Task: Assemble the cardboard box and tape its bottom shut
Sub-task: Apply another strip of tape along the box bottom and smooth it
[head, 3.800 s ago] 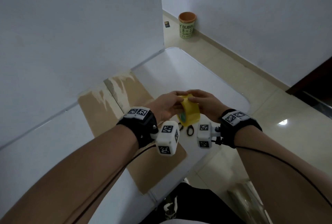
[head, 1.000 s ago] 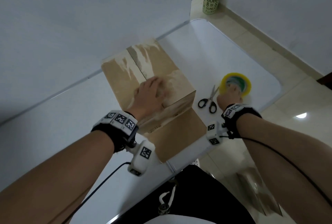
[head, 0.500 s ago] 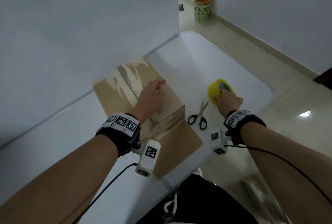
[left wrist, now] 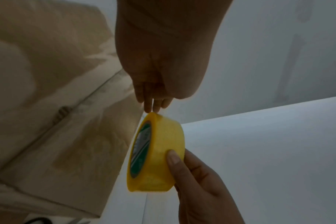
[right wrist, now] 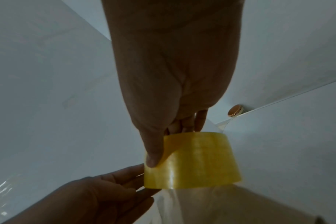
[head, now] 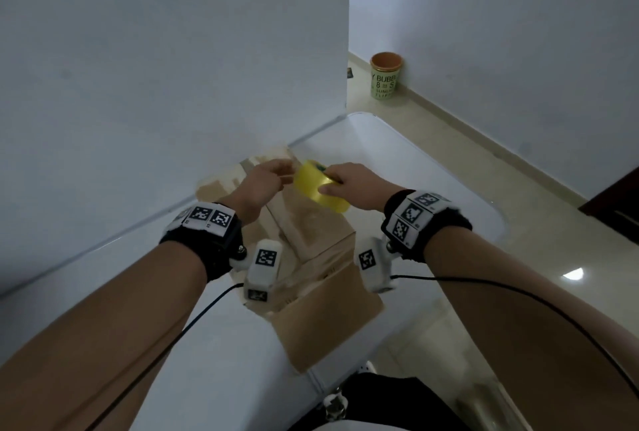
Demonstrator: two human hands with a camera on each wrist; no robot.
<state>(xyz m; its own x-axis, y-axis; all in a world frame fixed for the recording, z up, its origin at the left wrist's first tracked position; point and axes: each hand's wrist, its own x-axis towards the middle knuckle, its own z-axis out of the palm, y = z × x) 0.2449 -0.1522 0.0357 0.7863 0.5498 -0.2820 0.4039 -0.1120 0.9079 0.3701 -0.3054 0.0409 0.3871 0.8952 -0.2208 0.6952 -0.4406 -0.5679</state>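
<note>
White table [head: 432, 181] pushed against a pale wall fills the scene, with a tiled floor beyond. At the table's near middle stands the cardboard box [head: 311, 223], already folded into shape, bottom flaps closed and facing up, one loose flap lying flat toward the person at 6 o'clock. No fresh tape shows across the seam, so the sealing seems not yet begun.

Moving from the left, the left hand [head: 261, 185] hovers over the box with fingertips [left wrist: 153, 106] touching the rim of the yellow tape roll [head: 320, 190], apparently feeling for the loose end; whether they pinch it is not clear. The roll sits above the box's far edge, at 3 o'clock from that hand. At right, the right hand [head: 356, 185] grasps the roll, thumb across its outer face, fingers curled behind.

Left to do, by my reading: peel, lay, press, cut.
</note>
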